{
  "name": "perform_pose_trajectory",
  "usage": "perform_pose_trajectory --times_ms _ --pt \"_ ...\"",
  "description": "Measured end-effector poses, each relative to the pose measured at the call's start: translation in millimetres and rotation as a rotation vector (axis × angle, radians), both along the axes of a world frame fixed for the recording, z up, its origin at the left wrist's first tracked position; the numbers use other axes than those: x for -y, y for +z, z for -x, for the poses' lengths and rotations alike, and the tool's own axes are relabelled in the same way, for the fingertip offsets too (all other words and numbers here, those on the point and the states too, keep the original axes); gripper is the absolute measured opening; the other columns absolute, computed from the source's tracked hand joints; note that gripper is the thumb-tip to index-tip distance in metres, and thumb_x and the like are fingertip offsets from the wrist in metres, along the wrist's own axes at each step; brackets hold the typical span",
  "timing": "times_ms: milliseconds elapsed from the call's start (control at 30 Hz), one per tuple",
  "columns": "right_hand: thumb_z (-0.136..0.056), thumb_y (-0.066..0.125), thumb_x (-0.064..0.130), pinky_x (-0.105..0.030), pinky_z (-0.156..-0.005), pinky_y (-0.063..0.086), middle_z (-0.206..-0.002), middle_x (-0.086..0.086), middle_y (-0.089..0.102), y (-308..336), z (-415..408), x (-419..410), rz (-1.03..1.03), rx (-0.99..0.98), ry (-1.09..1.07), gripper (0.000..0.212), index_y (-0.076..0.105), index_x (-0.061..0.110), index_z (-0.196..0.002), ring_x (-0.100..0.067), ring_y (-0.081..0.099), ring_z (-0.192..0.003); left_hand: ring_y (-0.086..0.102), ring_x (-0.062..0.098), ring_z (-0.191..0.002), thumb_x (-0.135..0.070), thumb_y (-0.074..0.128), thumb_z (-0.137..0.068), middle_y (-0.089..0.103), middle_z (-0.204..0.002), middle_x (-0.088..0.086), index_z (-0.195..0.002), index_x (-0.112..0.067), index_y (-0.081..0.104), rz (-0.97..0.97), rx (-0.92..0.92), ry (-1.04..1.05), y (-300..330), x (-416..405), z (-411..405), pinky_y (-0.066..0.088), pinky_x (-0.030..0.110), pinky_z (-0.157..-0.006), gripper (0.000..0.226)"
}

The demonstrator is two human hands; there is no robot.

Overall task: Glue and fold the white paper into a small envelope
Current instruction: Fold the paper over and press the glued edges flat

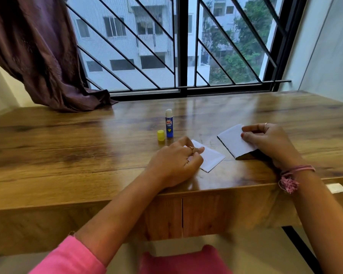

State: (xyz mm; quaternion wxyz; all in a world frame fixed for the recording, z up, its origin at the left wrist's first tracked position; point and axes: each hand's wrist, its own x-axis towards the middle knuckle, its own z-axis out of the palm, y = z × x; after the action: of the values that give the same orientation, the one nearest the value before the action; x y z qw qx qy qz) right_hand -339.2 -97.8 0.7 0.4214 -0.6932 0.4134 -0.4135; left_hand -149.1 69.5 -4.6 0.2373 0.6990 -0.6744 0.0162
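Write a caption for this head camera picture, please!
Each hand, left hand and right hand, holds a folded white paper beside an uncapped glue stick.

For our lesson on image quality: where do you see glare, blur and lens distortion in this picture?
Head view: window glare streaks the wooden desk behind the glue stick; the pink sleeve at the bottom is soft; the desk's front edge bows, a wide-angle effect.

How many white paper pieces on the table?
2. One flat folded white paper piece lies under the left hand, near the table's front edge. A second folded white paper piece is held by the right hand, further right. None visibly hidden.
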Motion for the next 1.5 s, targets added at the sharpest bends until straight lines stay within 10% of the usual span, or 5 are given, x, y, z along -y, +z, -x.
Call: perform_pose_trajectory --times_ms 800,967,1167,1500 --pt "-0.081 0.070 0.009 -0.027 -0.054 0.059 -0.104 -0.014 0.069 0.6 4.3 3.1 -0.180 0.204 0.171 0.022 0.068 0.013 -0.102 -0.022 0.071 -0.082 0.052 0.007 -0.110 -0.056 0.022 -0.085 0.044 -0.137 -0.017 -0.135 -0.042 0.046 -0.116 0.063 -0.156 -0.5 -9.3 -11.7 0.045 0.030 -0.085 0.057" --pt "-0.064 0.075 0.015 -0.026 -0.057 0.058 -0.097 -0.011 0.071 1.1 2.8 2.8 -0.217 0.229 0.270 0.047 0.064 0.010 -0.109 -0.018 0.073 -0.079 0.051 -0.006 -0.099 -0.030 0.043 -0.082 0.056 -0.115 -0.013 -0.117 -0.029 0.060 0.094 -0.342 -0.059 5.8 -10.7 -25.0 0.040 0.012 -0.085 0.039" --pt "-0.059 0.077 0.015 -0.035 -0.063 0.061 -0.095 -0.010 0.072 3.8 -2.1 2.4 -0.264 0.242 0.301 0.057 0.060 0.007 -0.113 -0.022 0.072 -0.082 0.052 -0.015 -0.062 -0.014 0.053 -0.089 0.064 -0.092 -0.011 -0.102 -0.030 0.061 -0.016 -0.294 0.047 5.9 -19.6 -65.0 0.036 0.007 -0.056 0.023" --pt "-0.059 0.076 0.013 -0.028 -0.055 0.058 -0.096 -0.012 0.074 19.7 -31.3 -13.2 -0.296 0.139 0.455 0.049 0.066 0.003 -0.107 -0.017 0.072 -0.079 0.045 -0.025 -0.068 -0.014 0.060 -0.087 0.054 -0.087 -0.023 -0.105 -0.020 0.068 0.043 -0.195 -0.019 -0.7 -23.1 -62.9 0.033 -0.002 -0.060 0.021"
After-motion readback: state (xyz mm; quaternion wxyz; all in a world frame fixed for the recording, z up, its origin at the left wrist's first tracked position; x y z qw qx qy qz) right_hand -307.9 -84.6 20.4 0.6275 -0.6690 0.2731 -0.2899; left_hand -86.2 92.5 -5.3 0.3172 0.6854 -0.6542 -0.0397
